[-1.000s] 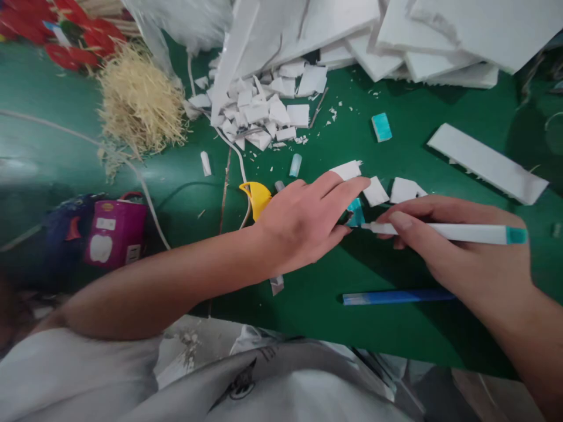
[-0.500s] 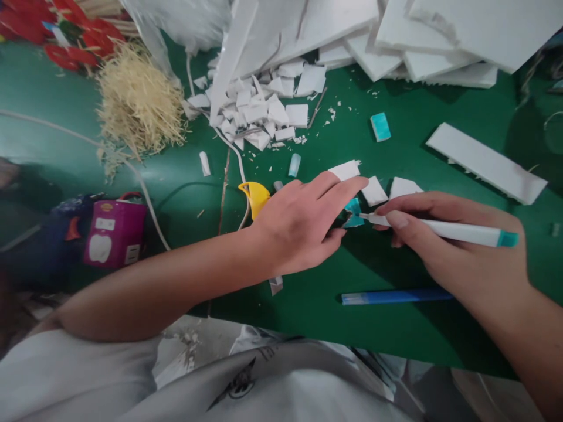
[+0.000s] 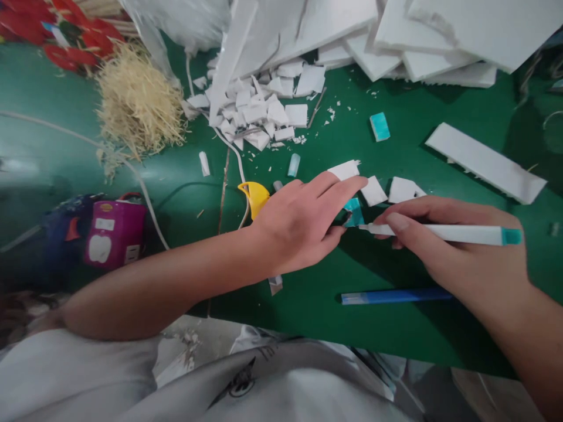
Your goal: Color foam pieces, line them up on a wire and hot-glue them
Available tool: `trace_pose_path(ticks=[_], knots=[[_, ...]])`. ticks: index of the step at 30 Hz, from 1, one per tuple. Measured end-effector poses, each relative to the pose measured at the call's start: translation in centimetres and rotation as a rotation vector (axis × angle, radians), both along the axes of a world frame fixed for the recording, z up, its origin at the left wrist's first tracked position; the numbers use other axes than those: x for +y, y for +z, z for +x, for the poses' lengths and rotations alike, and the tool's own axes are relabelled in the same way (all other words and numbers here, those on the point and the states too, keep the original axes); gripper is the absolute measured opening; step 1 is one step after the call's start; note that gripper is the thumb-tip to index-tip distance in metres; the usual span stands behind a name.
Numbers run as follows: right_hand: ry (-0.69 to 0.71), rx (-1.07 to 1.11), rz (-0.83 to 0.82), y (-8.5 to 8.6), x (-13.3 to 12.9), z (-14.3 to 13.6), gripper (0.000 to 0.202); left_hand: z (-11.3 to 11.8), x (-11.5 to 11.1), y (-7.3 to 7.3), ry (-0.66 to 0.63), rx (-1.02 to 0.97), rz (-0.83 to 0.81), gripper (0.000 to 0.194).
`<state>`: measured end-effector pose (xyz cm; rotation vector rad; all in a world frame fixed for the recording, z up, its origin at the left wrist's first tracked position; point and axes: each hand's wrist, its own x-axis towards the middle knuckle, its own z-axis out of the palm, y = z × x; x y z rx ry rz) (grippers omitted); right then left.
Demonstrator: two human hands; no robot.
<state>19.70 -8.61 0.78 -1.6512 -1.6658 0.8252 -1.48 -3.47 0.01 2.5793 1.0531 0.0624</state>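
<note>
Between the fingers and thumb of my left hand (image 3: 303,225) is a small piece coloured teal (image 3: 354,212), partly hidden by the fingers. My right hand (image 3: 466,246) grips a white marker (image 3: 466,233) with a teal end, its tip at the lower right edge of the teal piece. White foam pieces (image 3: 373,191) lie just beyond my hands. Another teal-topped block (image 3: 380,127) rests farther back. Beside my left hand is a yellow object (image 3: 255,198), partly covered by it. A blue pen (image 3: 396,296) lies nearer to me.
A heap of white foam scraps (image 3: 264,111) and stacked foam sheets (image 3: 417,41) fill the back. At left are straw-like shreds (image 3: 138,99), a magenta box (image 3: 115,234) and a white cable (image 3: 145,187). A long foam strip (image 3: 486,163) lies at right on the green table (image 3: 299,316).
The marker tip has moved slightly down, from the middle of the teal piece to its lower edge. More of the piece's face now looks teal. My left hand has hardly moved.
</note>
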Motion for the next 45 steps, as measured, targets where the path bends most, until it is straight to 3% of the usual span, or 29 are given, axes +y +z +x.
trace_pose_path(ticks=[11, 16, 28, 36, 45], knots=[[-0.061, 0.017, -0.004, -0.11, 0.06, -0.13, 0.01, 0.01, 0.13, -0.1, -0.005, -0.01, -0.007, 0.053], [0.009, 0.02, -0.003, 0.07, 0.01, -0.07, 0.016, -0.03, 0.18, 0.04, 0.005, 0.0, -0.029, 0.053], [-0.033, 0.014, -0.047, 0.21, 0.04, -0.14, 0.011, -0.06, 0.22, -0.09, 0.005, -0.024, -0.055, 0.051], [0.019, -0.031, 0.014, 0.21, 0.1, 0.1, 0.014, 0.27, 0.3, 0.34, 0.01, 0.053, -0.061, 0.052], [0.01, 0.025, -0.023, 0.38, 0.24, 0.06, 0.011, 0.32, 0.38, 0.31, 0.006, 0.055, -0.05, 0.053]])
